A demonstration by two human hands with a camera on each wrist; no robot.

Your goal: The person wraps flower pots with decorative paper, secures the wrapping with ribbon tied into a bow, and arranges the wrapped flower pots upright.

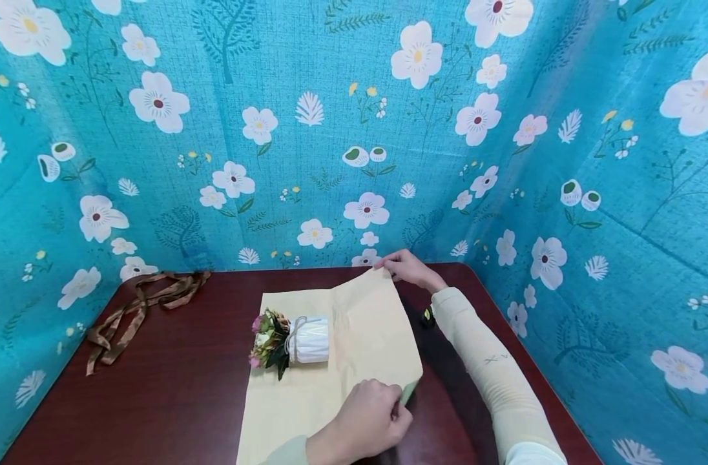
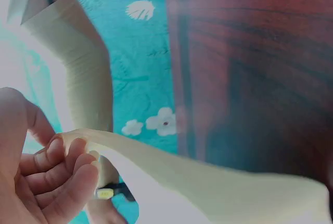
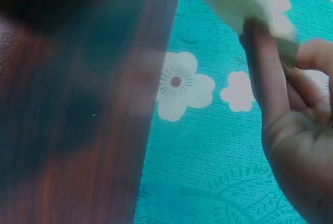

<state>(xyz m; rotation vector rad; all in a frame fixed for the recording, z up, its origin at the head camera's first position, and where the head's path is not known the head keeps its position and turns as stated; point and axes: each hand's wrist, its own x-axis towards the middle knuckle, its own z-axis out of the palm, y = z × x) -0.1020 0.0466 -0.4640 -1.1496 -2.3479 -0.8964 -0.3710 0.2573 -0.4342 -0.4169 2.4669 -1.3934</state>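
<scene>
A sheet of cream wrapping paper point(image 1: 287, 416) lies on the dark red table, its right part raised and bent over toward the left. My right hand point(image 1: 409, 268) pinches the far corner of that raised part; in the right wrist view the thumb and fingers point(image 3: 268, 75) grip its edge. At the near corner my left hand point(image 1: 368, 416) pinches the paper, as the left wrist view of the fingers point(image 2: 57, 177) also shows. On the sheet a small potted plant point(image 1: 310, 340) rests on its side, flowers to the left. The folded paper hides the base of its white, string-tied pot.
A brown ribbon point(image 1: 139, 307) lies loosely looped at the table's far left. Blue flowered cloth point(image 1: 307, 129) hangs behind the table point(image 1: 174, 387) and along both sides. A small black item with a yellow mark point(image 1: 427, 316) is beside the right wrist.
</scene>
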